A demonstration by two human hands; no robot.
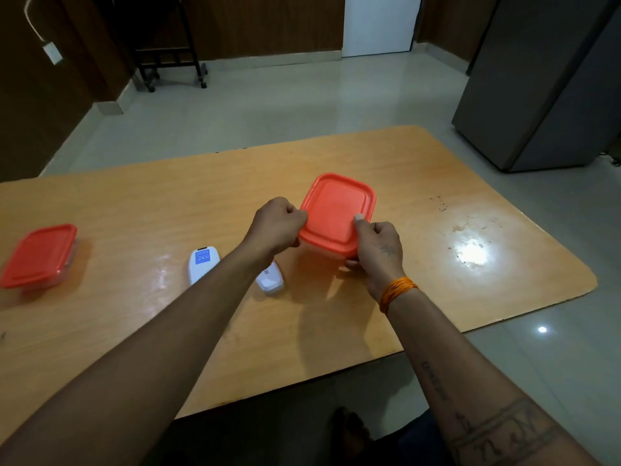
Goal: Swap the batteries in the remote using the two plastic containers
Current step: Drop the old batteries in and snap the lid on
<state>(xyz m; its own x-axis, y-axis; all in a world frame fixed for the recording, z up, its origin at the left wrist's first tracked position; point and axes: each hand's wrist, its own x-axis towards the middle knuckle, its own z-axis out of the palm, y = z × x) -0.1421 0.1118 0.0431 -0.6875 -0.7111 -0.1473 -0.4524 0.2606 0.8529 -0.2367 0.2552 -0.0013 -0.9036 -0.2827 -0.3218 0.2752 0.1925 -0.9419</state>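
A plastic container with a red lid [336, 210] is held just above the middle of the wooden table [437, 264]. My left hand [277, 223] grips its left edge with curled fingers. My right hand [378, 250] grips its near right corner, thumb on the lid. A second red-lidded container [40, 255] stands at the table's far left. The white remote [203, 267] lies back side up between them, partly hidden under my left forearm. Its end or cover [269, 280] shows on the other side of the arm.
A grey refrigerator [537, 85] stands beyond the table's right end. A black wheeled rack [168, 58] is against the far wall. The table's near edge runs diagonally, with my foot [349, 432] on the floor below it.
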